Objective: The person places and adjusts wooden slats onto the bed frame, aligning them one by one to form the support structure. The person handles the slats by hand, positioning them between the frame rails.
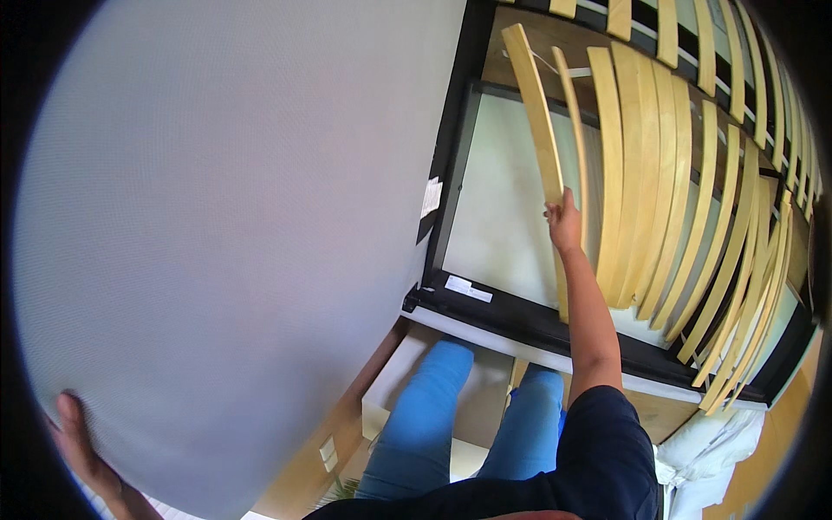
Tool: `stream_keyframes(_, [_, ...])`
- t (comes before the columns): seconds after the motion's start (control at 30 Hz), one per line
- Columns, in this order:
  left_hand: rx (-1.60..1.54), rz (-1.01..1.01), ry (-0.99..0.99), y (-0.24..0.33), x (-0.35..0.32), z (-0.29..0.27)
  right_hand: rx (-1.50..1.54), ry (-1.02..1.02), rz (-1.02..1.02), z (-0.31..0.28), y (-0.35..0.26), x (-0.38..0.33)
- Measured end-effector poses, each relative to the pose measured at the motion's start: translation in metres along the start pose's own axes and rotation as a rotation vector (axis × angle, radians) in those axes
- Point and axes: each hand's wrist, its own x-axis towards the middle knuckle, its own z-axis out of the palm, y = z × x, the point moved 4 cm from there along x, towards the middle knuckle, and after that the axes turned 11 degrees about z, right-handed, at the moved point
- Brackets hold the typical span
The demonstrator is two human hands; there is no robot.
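Note:
A large grey mesh-fabric mattress fills the left side, tipped up beside the bed frame. My left hand grips its edge at the lower left, the thumb lying on the fabric and the other fingers partly hidden. Over the black bed frame, my right hand is closed round the middle of a long, curved wooden slat. Just to its right lies a narrower-looking slat, seen edge-on. Several more loose slats lie side by side across the frame.
Another row of slats is fitted along the far side. A white label sits on the frame's near rail. By my legs stands an open white box or drawer. White bedding or plastic is heaped at the lower right on a wooden floor.

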Motion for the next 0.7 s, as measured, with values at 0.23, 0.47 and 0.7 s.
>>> stream_keyframes(0.23, [0.044,-0.011,0.052,-0.004,-0.004,0.006,0.481,-0.163,0.116,-0.009,-0.111,-0.023])
stream_keyframes(0.47, [0.023,-0.024,0.021,0.004,-0.003,0.013,0.756,-0.428,0.349,0.015,-0.161,-0.019])
stream_keyframes(0.7, [0.084,0.016,-0.026,0.000,-0.007,0.007,0.281,-0.144,0.265,0.049,-0.107,-0.011])
